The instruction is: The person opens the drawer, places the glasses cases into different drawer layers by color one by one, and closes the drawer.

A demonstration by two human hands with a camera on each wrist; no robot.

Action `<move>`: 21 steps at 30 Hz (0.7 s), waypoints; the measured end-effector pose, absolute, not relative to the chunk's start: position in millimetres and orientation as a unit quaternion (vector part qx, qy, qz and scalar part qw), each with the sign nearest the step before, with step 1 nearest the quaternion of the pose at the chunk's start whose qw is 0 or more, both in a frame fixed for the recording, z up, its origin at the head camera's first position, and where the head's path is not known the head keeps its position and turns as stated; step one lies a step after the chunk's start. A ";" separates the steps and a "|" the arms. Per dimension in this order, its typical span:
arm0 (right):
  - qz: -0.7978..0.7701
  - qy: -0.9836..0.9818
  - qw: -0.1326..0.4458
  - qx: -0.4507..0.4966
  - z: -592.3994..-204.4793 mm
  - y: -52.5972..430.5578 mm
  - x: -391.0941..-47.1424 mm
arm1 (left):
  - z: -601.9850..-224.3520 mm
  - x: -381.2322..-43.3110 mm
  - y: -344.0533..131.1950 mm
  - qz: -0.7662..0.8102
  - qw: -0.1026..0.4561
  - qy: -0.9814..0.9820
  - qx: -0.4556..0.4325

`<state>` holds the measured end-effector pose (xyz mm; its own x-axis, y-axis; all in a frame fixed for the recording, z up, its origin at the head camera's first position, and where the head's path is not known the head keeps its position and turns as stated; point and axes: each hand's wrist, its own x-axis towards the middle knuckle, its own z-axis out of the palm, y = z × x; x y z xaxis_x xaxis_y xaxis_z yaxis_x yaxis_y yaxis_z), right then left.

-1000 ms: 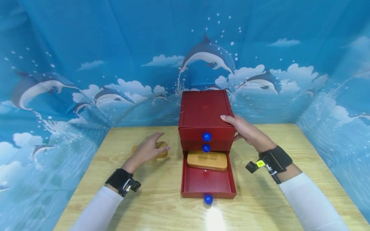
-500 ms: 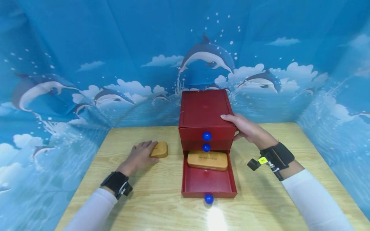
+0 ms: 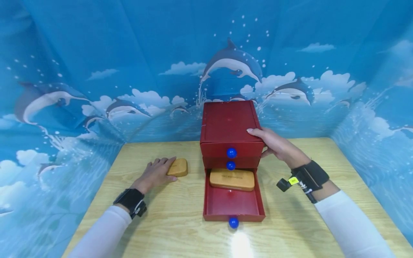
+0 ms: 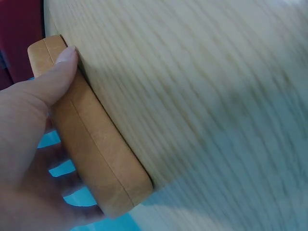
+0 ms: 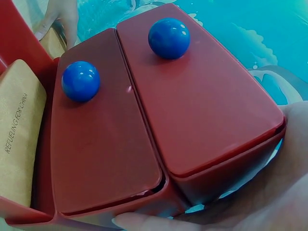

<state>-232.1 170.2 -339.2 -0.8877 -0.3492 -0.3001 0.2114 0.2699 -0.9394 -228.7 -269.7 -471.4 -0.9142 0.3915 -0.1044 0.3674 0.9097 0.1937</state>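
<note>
My left hand (image 3: pixel 156 176) grips a tan glasses case (image 3: pixel 179 167) lying on the table left of the cabinet. In the left wrist view its thumb lies along one long side of the case (image 4: pixel 96 144), the fingers on the other. My right hand (image 3: pixel 277 144) holds the red drawer cabinet (image 3: pixel 229 120) at its right side, thumb on the top edge. The bottom drawer (image 3: pixel 233 206) is pulled out. Inside, toward the back, lies a second glasses case (image 3: pixel 232 179), with lettering that shows in the right wrist view. The two upper drawers are closed.
Blue ball knobs (image 3: pixel 231 153) stick out from the drawer fronts. Under everything is a pale wood-grain table (image 3: pixel 174 222). A blue dolphin-print cloth (image 3: pixel 155 71) hangs behind and along both sides, close behind the cabinet.
My left hand reached over the glasses case, then drew back left and closed on it; in the last half second it has barely moved. The right hand stays on the cabinet.
</note>
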 end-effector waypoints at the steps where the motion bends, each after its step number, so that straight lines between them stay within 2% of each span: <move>1: -0.604 0.761 0.232 -0.042 -339.5 170.5 -232.1 | -471.0 -228.3 -268.9 0.085 0.069 0.975 0.195; 21: -0.605 0.764 0.221 -0.038 -340.8 170.1 -233.0 | -449.1 -193.4 -249.0 0.088 0.034 0.975 0.203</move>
<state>-233.0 170.1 -340.8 -0.8994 -0.3259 -0.2914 0.2092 0.2645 -0.9414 -193.4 -249.0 -449.1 -0.9150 0.4023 -0.0314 0.3902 0.9020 0.1848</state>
